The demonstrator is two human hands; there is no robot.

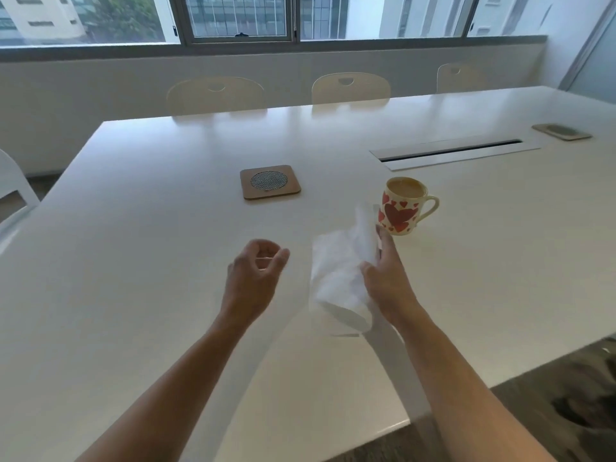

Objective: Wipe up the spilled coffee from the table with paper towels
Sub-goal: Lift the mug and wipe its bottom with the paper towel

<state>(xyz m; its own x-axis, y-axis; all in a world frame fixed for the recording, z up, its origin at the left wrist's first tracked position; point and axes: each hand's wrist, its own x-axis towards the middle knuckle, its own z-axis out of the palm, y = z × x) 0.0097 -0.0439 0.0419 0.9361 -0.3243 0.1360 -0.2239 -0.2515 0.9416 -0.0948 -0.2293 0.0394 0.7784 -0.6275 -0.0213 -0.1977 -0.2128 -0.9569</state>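
Observation:
My right hand (386,278) grips a crumpled white paper towel (343,275), held just above the white table (150,261) near its middle. Just beyond that hand stands a cream mug with red hearts (405,206), full of milky coffee, its handle to the right. My left hand (256,275) hovers to the left of the towel with its fingers loosely curled and nothing in them. No spilled coffee shows on the tabletop; the towel and my hands may hide some.
A square wooden coaster with a mesh centre (270,181) lies beyond my left hand. A cable slot (450,151) and a second coaster (561,131) sit at the far right. White chairs (350,88) line the far edge. The table's near corner (400,421) ends at carpet.

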